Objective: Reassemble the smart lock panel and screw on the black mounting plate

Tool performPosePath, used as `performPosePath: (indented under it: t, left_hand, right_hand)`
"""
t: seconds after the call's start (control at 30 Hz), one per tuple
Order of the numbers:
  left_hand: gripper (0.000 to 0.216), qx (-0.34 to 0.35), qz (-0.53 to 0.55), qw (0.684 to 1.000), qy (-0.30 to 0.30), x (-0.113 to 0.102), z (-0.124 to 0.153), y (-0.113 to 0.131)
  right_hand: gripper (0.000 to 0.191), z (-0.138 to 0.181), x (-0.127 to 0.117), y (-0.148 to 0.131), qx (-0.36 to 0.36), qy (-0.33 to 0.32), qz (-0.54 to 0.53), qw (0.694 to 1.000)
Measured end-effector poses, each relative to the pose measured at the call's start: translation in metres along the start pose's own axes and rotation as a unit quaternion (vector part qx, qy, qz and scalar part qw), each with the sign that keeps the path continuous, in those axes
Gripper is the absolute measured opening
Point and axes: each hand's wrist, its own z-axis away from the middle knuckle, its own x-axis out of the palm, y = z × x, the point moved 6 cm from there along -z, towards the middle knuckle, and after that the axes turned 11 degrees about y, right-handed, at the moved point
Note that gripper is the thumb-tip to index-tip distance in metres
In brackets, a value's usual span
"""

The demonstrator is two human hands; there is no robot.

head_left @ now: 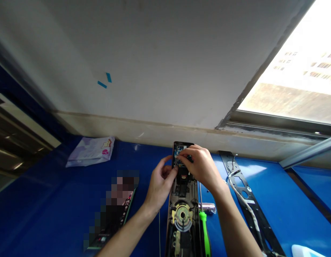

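Observation:
A long dark door-lock body lies open on the blue table, its back facing up, with a brass round mechanism near me and a blue circuit board at the far end. My left hand grips the lock's left edge beside the board, fingers curled. My right hand rests over the board with fingertips pinched on a small part I cannot make out.
A green-handled screwdriver lies along the lock's right side. A black metal plate with a white cable sits further right. A phone lies to the left, a purple-white packet at the back left. The wall and a window stand behind.

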Motion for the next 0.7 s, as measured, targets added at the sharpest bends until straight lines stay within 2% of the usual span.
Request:
performPosePath:
  t: [0.7]
  left_hand:
    - [0.064, 0.039, -0.042, 0.998, 0.004, -0.0006, 0.0005, 0.0049]
  right_hand:
    - [0.011, 0.0018, -0.0018, -0.0054, -0.032, -0.009, 0.03, 0.999]
